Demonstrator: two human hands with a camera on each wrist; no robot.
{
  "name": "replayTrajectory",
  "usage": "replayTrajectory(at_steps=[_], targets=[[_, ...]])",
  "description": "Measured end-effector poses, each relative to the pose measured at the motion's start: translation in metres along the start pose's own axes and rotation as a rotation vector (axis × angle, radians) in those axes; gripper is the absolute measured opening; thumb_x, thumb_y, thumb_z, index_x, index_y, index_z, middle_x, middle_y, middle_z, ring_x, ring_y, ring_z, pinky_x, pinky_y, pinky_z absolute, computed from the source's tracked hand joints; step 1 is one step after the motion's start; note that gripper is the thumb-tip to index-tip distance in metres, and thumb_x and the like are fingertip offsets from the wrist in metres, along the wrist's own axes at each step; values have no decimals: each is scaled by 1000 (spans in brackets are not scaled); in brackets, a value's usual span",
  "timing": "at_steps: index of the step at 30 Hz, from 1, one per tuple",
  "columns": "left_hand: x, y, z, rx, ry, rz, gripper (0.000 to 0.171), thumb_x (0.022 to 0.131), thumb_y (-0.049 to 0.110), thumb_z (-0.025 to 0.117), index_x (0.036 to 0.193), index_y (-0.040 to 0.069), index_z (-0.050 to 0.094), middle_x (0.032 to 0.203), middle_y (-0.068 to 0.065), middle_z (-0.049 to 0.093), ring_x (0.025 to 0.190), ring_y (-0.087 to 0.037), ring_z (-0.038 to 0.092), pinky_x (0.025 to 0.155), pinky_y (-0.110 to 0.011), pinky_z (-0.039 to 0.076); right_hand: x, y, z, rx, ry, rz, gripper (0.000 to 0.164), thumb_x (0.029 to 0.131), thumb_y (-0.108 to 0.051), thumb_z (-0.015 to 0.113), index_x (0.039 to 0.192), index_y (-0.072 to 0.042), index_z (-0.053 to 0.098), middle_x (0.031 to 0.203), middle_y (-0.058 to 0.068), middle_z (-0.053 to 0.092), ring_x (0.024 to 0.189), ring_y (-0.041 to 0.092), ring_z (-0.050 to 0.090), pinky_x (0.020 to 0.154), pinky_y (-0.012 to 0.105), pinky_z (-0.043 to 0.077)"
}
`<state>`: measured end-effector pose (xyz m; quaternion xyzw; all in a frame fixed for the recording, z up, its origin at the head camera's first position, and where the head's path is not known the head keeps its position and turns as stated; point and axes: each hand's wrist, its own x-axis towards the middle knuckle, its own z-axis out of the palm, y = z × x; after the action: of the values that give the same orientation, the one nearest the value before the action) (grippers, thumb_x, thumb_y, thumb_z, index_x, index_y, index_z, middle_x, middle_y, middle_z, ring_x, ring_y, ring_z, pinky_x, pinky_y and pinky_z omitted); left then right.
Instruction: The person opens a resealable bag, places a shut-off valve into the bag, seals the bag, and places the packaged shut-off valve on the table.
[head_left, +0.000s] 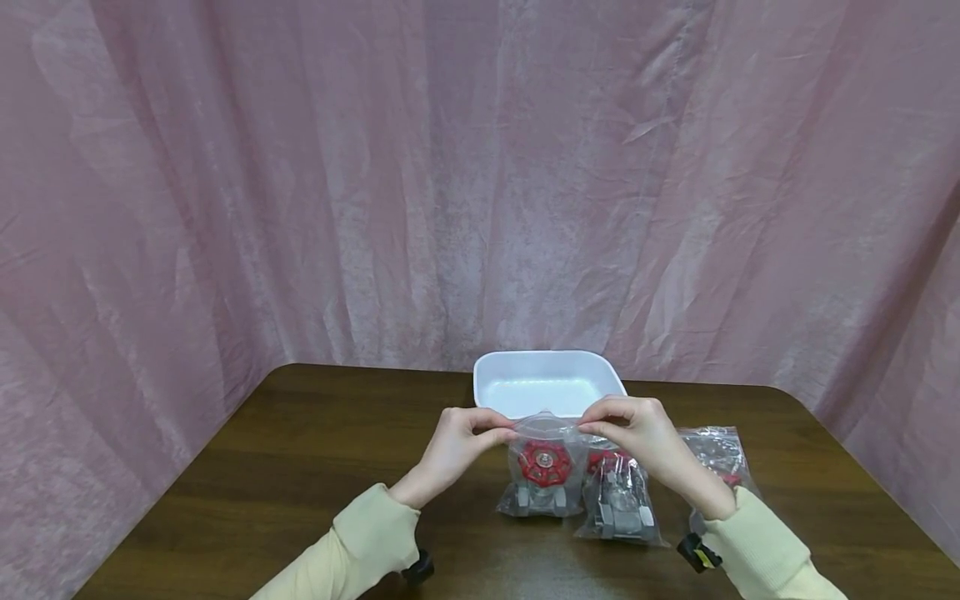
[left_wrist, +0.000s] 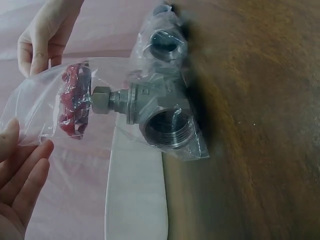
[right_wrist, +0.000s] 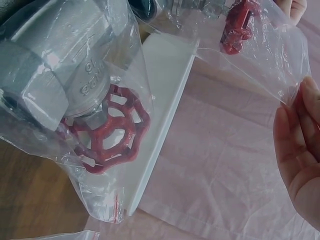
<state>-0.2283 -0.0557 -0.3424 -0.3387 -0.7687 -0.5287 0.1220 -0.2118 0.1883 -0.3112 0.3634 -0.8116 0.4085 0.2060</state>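
Observation:
Between both hands, a clear zip bag (head_left: pixel 525 483) stands upright on the table with a metal gate valve inside; its red handwheel (head_left: pixel 546 463) faces me. My left hand (head_left: pixel 459 443) pinches the left corner of the bag's top edge between thumb and fingers. At the opposite corner my right hand (head_left: pixel 643 432) pinches the same edge. The left wrist view shows the valve body (left_wrist: pixel 155 107) with its threaded opening through the plastic. Whether the bag's seal is closed cannot be told.
A second bagged valve (head_left: pixel 621 508) stands just right of the held one, under my right hand. Another bag (head_left: pixel 716 446) lies farther right, partly behind the right forearm. A white plastic tray (head_left: pixel 549 360) sits at the back of the brown table (head_left: pixel 315 467), before a pink curtain.

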Motion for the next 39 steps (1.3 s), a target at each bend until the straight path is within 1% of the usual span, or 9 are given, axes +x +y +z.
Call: replayTrajectory(at_steps=[4,8,13,18,22,25,31,36,39], targets=[[-1,-4,-2,-61,-12,-56,10,79,2,68,87,-4,69,82,-8,67,74,-14,61,66,-30,49,0,-1,0,-10,6,1,15,70,13,69,76,-1,68,72,6,64,63,18,58,57,17,45],[0,-6,-4,-68,-22,-70,10,79,2,67,87,-5,69,81,-8,67,73,-16,62,65,-28,49,0,-4,-1,-34,17,11,15,70,12,69,76,-1,68,72,5,64,63,18,58,56,20,45],[0,-1,-3,-2,-10,-31,8,79,1,67,84,-5,69,79,-8,66,70,-18,61,62,-27,48,0,-1,-1,-51,24,25,14,70,11,69,76,-1,68,72,4,64,63,18,58,56,22,46],[0,2,-1,69,20,39,5,78,-2,67,81,-6,68,76,-10,66,67,-18,61,59,-24,47,-4,21,2,-60,18,44,14,72,5,71,78,-7,69,74,-2,64,64,14,58,56,23,47],[0,3,-1,78,30,54,4,78,-2,67,80,-6,68,76,-11,66,67,-20,60,59,-24,46,-5,33,4,-64,-20,97,13,76,-5,72,86,-11,67,77,-8,62,68,10,58,60,28,49],[1,3,-2,70,30,60,4,79,-3,66,81,-5,68,76,-11,66,67,-21,60,60,-25,46,0,33,6,-72,-64,116,23,76,-13,73,95,-10,61,82,-7,60,75,11,57,65,31,48],[1,1,-3,45,-20,100,6,80,-4,64,84,-5,67,79,-11,66,70,-21,60,62,-25,47,16,24,17,-149,-152,42,43,75,-23,75,110,-4,57,101,1,60,94,19,54,79,39,44],[2,-2,-5,17,-56,113,8,82,-3,62,87,-5,67,82,-10,66,72,-22,61,64,-28,48,28,16,29,-257,-225,-38,36,77,-26,73,104,-6,62,101,1,60,97,18,53,83,35,42],[3,-18,-3,41,-45,132,8,83,2,63,88,0,68,83,-4,66,72,-14,60,63,-26,48,31,17,37,-263,-243,-82,24,77,-21,74,95,-8,65,92,-3,62,89,13,56,78,32,45]])
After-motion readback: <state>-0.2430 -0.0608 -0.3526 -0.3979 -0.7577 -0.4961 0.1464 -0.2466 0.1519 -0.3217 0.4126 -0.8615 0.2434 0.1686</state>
